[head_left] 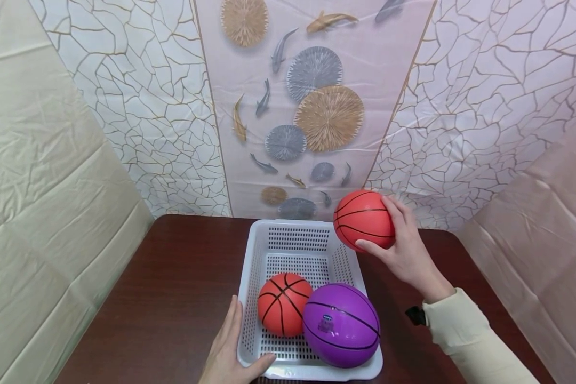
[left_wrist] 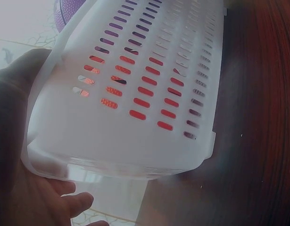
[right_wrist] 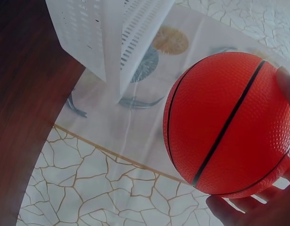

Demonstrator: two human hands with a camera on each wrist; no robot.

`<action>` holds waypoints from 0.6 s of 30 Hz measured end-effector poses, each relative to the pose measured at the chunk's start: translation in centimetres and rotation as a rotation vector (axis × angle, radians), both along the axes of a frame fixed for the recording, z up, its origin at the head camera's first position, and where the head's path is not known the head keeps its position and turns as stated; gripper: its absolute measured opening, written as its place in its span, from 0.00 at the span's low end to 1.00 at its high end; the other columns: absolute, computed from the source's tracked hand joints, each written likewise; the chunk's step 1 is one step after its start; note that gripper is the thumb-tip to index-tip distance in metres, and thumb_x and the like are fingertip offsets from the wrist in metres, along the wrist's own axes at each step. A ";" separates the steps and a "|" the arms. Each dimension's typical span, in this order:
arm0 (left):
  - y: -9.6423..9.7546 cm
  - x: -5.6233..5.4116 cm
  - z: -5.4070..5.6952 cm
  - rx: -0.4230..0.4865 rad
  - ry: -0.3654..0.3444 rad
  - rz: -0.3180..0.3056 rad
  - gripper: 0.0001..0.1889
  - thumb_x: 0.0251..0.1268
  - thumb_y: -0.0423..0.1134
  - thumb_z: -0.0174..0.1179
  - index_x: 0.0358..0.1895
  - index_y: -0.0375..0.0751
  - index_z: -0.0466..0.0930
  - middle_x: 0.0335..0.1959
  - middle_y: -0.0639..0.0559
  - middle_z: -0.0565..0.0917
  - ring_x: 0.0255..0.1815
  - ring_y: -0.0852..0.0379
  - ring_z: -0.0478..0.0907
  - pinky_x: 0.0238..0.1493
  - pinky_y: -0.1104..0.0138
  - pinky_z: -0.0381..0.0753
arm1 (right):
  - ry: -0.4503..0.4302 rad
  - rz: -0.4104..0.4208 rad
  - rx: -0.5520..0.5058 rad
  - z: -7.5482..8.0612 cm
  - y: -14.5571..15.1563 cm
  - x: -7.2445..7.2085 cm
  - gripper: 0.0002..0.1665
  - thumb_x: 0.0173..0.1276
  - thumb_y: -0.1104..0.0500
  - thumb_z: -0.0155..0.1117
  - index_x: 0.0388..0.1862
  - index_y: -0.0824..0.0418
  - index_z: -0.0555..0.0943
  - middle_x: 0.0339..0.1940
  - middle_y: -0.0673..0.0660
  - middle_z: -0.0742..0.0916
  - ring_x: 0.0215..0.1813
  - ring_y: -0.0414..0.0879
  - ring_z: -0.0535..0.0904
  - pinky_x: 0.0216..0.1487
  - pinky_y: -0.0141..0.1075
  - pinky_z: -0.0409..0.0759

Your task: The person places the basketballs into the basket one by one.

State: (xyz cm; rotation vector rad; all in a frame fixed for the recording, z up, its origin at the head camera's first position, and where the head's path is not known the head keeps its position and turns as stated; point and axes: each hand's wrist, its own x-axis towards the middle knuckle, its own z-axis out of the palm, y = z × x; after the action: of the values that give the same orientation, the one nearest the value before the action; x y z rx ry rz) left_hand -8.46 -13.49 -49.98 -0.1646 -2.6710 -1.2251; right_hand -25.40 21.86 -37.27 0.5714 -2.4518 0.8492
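My right hand [head_left: 413, 258] grips an orange-red toy basketball [head_left: 363, 220] with black lines, thumb on the near side and fingers round the right. The ball is held up over the far right corner of a white plastic basket [head_left: 246, 266] with slotted walls. Another orange-red basketball [head_left: 284, 305] lies inside, beside a larger purple basketball [head_left: 342, 325] at the near right. At the near left corner, my left hand [head_left: 225, 346] rests against the basket, its straight fingers along the outer left wall and thumb at the front rim. Through the slots [left_wrist: 145, 80] the balls show in the left wrist view.
The basket stands on a dark reddish-brown wooden table [head_left: 173, 288]. Behind it hangs a patterned cloth [head_left: 288, 176] with fish and round leaf shapes. Beige cloth walls [head_left: 43, 213] border both sides of the table.
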 end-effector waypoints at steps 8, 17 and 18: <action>0.0 0.1 -0.3 -0.008 0.065 -0.001 0.60 0.43 0.64 0.72 0.77 0.41 0.50 0.79 0.54 0.47 0.72 0.37 0.57 0.57 0.33 0.65 | -0.019 0.020 -0.006 -0.1 -0.7 0.1 0.64 0.49 0.47 0.81 0.79 0.45 0.51 0.74 0.59 0.59 0.67 0.64 0.63 0.52 0.65 0.74; 0.0 0.0 -0.2 -0.005 0.018 0.003 0.60 0.43 0.66 0.71 0.78 0.42 0.50 0.79 0.55 0.46 0.73 0.37 0.56 0.58 0.33 0.64 | 0.007 0.069 -0.012 -0.3 -1.7 0.1 0.65 0.47 0.49 0.82 0.79 0.45 0.53 0.75 0.57 0.60 0.68 0.61 0.63 0.56 0.63 0.73; 0.0 0.0 -0.1 -0.007 0.017 0.003 0.60 0.43 0.66 0.71 0.78 0.42 0.50 0.79 0.55 0.47 0.73 0.37 0.56 0.58 0.33 0.65 | 0.005 0.072 -0.008 -0.3 -1.8 0.1 0.65 0.47 0.49 0.82 0.79 0.45 0.53 0.75 0.58 0.59 0.68 0.61 0.63 0.56 0.63 0.73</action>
State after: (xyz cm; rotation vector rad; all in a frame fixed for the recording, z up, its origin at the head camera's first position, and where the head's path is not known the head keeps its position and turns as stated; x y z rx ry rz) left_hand -8.42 -13.47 -50.13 -0.1709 -2.6604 -1.2087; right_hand -25.32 20.08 -37.61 0.6618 -2.4351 0.8845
